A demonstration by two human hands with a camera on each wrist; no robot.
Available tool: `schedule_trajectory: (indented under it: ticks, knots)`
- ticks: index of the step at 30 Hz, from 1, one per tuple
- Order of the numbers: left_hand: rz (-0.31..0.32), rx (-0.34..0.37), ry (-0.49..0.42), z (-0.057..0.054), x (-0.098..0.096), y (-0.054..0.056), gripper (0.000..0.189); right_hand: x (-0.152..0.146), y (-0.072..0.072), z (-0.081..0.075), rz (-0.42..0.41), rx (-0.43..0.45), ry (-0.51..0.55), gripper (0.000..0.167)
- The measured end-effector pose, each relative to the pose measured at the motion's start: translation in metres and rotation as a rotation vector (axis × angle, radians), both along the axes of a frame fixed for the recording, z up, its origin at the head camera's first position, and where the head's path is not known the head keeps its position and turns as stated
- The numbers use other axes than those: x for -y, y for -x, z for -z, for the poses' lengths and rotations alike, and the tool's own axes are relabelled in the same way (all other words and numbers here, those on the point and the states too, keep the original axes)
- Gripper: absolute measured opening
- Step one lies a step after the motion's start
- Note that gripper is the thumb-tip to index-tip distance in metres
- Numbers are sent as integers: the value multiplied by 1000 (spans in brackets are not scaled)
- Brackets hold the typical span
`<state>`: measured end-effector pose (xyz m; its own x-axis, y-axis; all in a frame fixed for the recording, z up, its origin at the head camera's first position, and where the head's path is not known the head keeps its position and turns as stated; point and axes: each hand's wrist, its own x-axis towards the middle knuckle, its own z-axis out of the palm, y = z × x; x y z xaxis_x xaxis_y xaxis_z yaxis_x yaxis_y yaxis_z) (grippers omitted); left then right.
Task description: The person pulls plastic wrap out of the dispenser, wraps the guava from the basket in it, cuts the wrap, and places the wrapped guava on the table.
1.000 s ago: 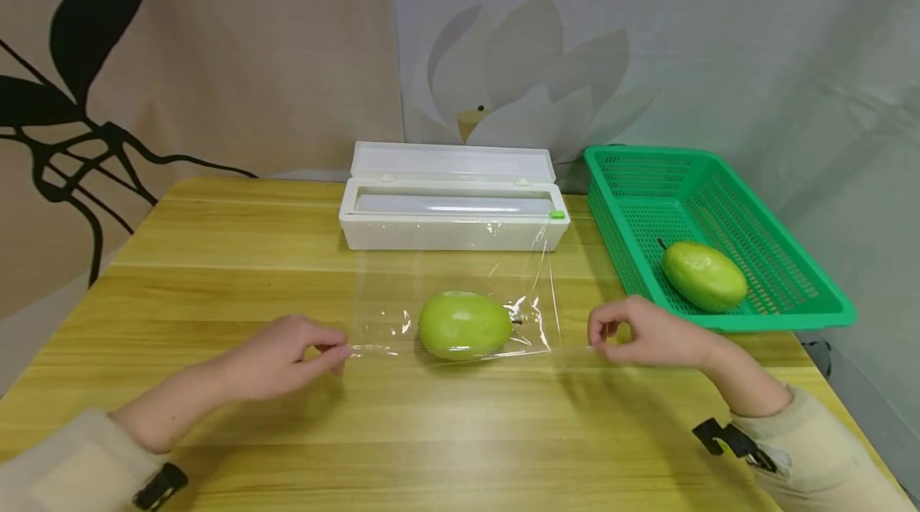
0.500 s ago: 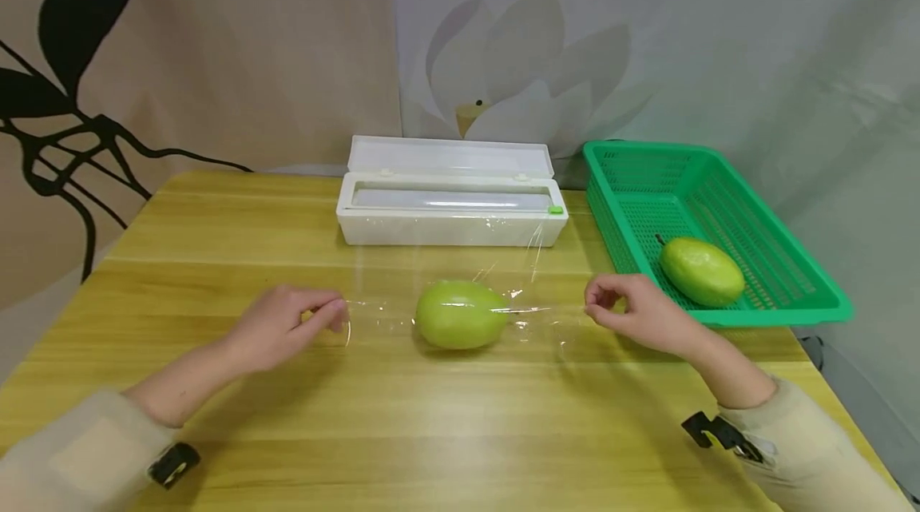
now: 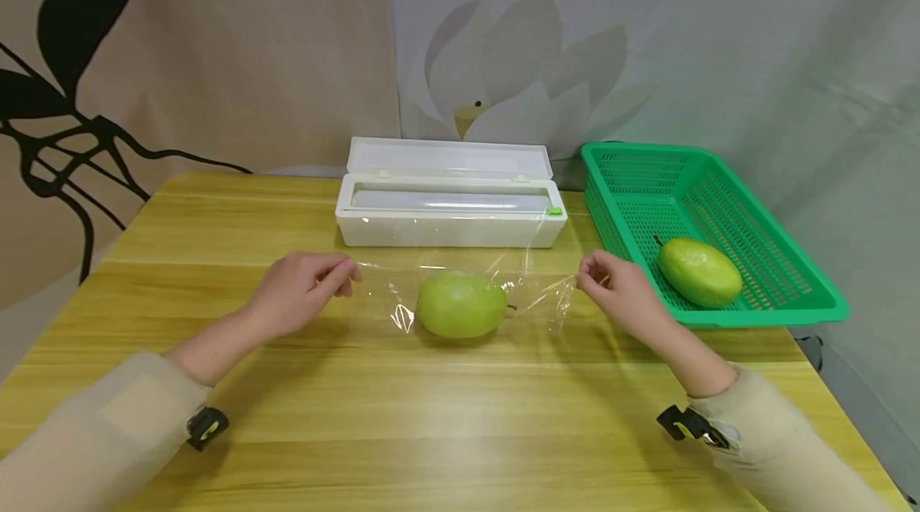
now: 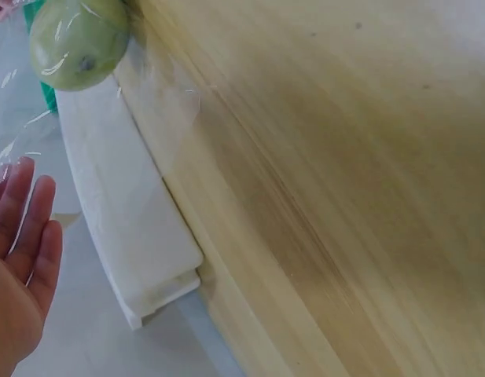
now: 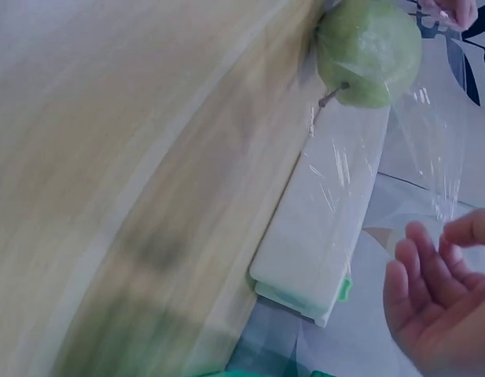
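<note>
A clear sheet of plastic wrap [image 3: 402, 306] is stretched between both hands, over and in front of a green fruit [image 3: 460, 306] with a short dark stem. My left hand [image 3: 305, 288] pinches the wrap's left corner between thumb and fingers. At the other corner, my right hand [image 3: 620, 292] pinches the wrap the same way. Behind the fruit stands a white wrap dispenser [image 3: 449, 231] with its lid raised and a roll inside; the sheet runs back toward it. The right wrist view shows the fruit [image 5: 368, 59] with glinting film around it.
At the right, a green plastic basket [image 3: 783, 316] holds a second green fruit [image 3: 699, 272]. A small green slider [image 3: 554, 211] sits on the dispenser's right end. The wooden table [image 3: 446, 432] meets a printed curtain [image 3: 287, 57] at the back.
Both hands have lifted and moved back toward the dispenser, drawing the wrap's near edge up and over the fruit. The fruit, basket and dispenser stay in place.
</note>
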<state>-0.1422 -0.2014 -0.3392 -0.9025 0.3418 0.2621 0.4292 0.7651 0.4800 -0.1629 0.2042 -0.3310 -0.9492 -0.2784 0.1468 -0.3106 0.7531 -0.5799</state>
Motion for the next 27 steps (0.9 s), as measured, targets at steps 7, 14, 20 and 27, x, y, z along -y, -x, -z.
schedule_trajectory:
  ticks: [7, 14, 20, 27]
  knots:
    - [-35, 142, -70, 3, -2, 14, 35, 7, 8, 9, 69, 20, 21, 8]
    - [-46, 284, -121, 7, -3, 27, 38, 10, 19, 22, 91, 46, -34, 10]
    - [-48, 356, -137, 16, -5, 34, 37, 12, 26, 31, 100, 81, -122, 11]
    - [-98, 445, -182, 23, -6, 37, 39, 17, 29, 35, 116, 88, -169, 10]
